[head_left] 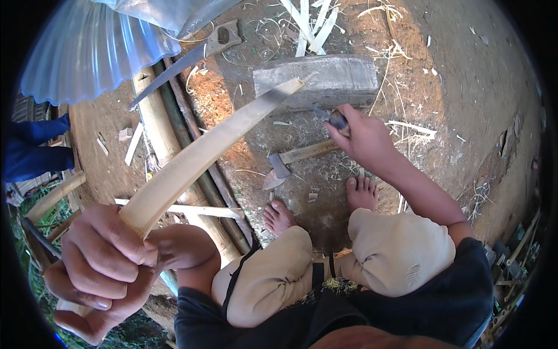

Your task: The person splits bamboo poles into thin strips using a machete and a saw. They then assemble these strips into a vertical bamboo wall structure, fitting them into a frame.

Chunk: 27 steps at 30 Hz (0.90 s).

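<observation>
My left hand [107, 262] is closed round the near end of a long, pale split bamboo strip [203, 157]. The strip slants up and away to the right, and its frayed far tip overlaps a squared wooden block [325, 78] on the ground. In my right hand [365, 136] is the dark rounded handle of a knife [338, 122]. Its blade is smeared by motion and points up-left toward the strip's far end; I cannot tell whether it touches. Below that hand lies an axe [305, 152] with a wooden handle, its head between the block and my feet.
A handsaw [186, 64] rests by bamboo poles [157, 122] at the left. Clear corrugated sheeting [99, 52] fills the upper left. Pale strips [314, 29] and shavings are scattered on the dirt. Someone's blue-clad legs [38, 145] show at the far left.
</observation>
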Available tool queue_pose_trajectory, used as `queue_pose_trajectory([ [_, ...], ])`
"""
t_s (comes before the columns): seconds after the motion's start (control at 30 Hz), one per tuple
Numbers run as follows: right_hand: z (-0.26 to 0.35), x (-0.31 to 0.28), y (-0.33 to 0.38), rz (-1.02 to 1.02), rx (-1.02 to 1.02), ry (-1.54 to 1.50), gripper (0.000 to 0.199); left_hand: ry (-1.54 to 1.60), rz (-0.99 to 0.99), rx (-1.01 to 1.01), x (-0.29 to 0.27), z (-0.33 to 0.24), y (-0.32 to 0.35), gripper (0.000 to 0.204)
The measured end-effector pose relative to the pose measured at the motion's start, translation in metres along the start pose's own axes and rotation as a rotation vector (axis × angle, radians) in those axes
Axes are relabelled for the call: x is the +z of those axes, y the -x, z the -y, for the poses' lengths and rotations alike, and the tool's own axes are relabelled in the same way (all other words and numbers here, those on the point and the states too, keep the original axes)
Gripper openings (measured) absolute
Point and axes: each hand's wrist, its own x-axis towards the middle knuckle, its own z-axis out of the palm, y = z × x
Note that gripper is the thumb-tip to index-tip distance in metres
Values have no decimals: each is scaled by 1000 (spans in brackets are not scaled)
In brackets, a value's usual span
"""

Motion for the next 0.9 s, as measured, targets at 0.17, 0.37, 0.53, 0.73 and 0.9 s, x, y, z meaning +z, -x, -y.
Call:
queue_pose_trajectory([
  [0.17, -22, 3, -9, 146, 188, 141, 37, -10, -121, 44, -2, -6, 3, 41],
  [0.37, 0, 1, 8, 76, 79, 115, 35, 108, -123, 106, -20, -2, 1, 41],
  [0.53, -37, 7, -11, 94, 201, 133, 35, 41, 67, -81, -26, -6, -5, 39],
  [0.73, -47, 13, 3, -23, 369, -198, 44, -176, -207, 24, -62, 5, -13, 31],
  [0.9, -57, 3, -9, -8, 624, -483, 51, 21, -228, -30, -98, -15, -27, 32],
])
